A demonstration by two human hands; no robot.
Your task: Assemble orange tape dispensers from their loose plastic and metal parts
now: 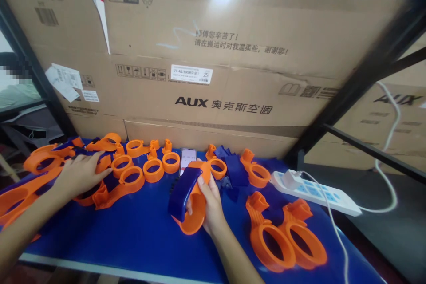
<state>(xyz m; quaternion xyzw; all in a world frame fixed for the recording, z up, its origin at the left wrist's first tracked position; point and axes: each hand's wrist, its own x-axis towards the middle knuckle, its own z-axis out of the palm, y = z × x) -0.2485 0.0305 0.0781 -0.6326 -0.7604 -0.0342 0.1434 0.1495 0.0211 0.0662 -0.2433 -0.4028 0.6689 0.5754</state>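
Observation:
My right hand [211, 204] is wrapped around an orange tape dispenser [195, 213] with a dark blue curved plate [183, 193] on its left side. It is held above the front middle of the blue table. On the left, my left hand [81, 171] reaches over a group of orange dispenser frames, thumb and forefinger apart. Below and beside that hand is an orange ring frame [103, 197]; whether the fingers touch it I cannot tell. Closest to its thumb stands another ring frame [121, 165].
Flat dark blue pieces [236, 171] lie at the back, near a phone [187, 159]. Two orange frames [271, 248] rest at the front right. A white power strip [316, 193] with a trailing cable lies on the right. A cardboard wall [216, 75] closes off the back.

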